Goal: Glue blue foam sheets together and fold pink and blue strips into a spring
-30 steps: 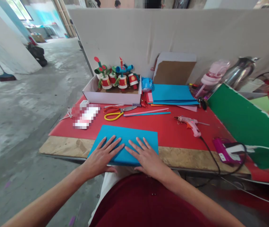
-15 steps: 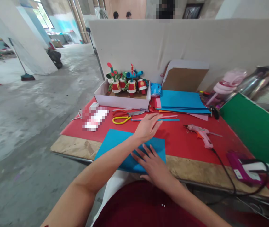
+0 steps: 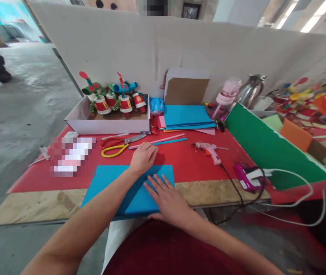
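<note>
A blue paper sheet (image 3: pixel 108 181) lies at the table's front edge. Flat on its right side, my right hand (image 3: pixel 170 200) has its fingers spread and open. My left hand (image 3: pixel 142 159) is over the sheet's far edge, its fingers curled down and closed together; their undersides are hidden, so what they hold, if anything, does not show. Just beyond it lie a thin pink strip (image 3: pixel 170 137) and a thin blue strip (image 3: pixel 177 141), partly behind the hand. Scissors (image 3: pixel 115 151) with one red and one yellow handle rest to its left.
A white box (image 3: pixel 108 125) at the back left holds several paper-cup figures. Blue sheets (image 3: pixel 188 116) are stacked at the back. To the right are a pink glue gun (image 3: pixel 208 149), a purple power strip (image 3: pixel 246 178) with cables and a green panel (image 3: pixel 266 147). A blurred patch covers something at left.
The view has turned right, bringing in more of the right side. My left hand's fingers, stretched out before, are now curled down. My right hand stays flat on the blue sheet.
</note>
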`<action>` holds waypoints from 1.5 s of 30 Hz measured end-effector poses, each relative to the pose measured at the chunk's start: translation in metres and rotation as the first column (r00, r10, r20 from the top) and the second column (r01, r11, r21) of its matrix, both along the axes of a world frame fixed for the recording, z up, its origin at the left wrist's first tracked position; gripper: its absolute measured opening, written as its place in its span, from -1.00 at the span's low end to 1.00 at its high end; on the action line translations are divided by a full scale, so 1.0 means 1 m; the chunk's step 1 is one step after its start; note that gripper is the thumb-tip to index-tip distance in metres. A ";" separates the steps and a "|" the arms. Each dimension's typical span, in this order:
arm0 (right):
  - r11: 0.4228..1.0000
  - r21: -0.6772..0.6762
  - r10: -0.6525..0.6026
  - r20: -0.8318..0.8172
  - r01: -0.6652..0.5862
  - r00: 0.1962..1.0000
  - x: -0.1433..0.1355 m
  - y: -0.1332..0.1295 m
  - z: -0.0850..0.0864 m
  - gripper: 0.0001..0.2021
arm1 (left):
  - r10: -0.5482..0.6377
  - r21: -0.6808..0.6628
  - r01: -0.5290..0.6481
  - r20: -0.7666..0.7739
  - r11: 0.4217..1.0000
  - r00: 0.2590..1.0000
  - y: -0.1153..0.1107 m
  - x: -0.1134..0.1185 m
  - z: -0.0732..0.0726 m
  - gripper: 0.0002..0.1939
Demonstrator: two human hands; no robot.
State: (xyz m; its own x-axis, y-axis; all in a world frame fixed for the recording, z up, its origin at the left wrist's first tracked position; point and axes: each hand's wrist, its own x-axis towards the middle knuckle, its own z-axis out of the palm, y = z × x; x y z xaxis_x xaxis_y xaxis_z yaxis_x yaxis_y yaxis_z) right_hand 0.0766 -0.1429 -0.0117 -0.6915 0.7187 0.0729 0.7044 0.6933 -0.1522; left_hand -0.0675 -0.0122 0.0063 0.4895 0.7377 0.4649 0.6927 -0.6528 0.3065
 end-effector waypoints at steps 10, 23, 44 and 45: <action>1.000 0.008 -0.002 -0.011 0.002 1.000 0.000 -0.001 -0.004 -0.01 | -0.032 -0.040 0.017 -0.428 0.999 0.903 -0.102 -0.076 -0.012 -0.38; 0.982 -0.122 -0.163 -0.169 0.143 0.972 0.072 -0.007 0.029 -0.22 | 0.022 -0.066 -0.057 -0.444 0.996 0.896 -0.110 -0.089 -0.004 -0.38; 0.898 0.076 -0.366 -0.416 0.433 0.832 0.113 -0.035 0.027 -0.68 | -0.041 -0.298 -0.102 -0.437 0.949 0.898 -0.053 -0.110 0.018 -0.63; 0.901 0.078 -0.360 -0.416 0.427 0.835 0.111 -0.035 0.027 -0.68 | -0.039 -0.296 -0.114 -0.465 0.948 0.885 -0.047 -0.108 0.016 -0.64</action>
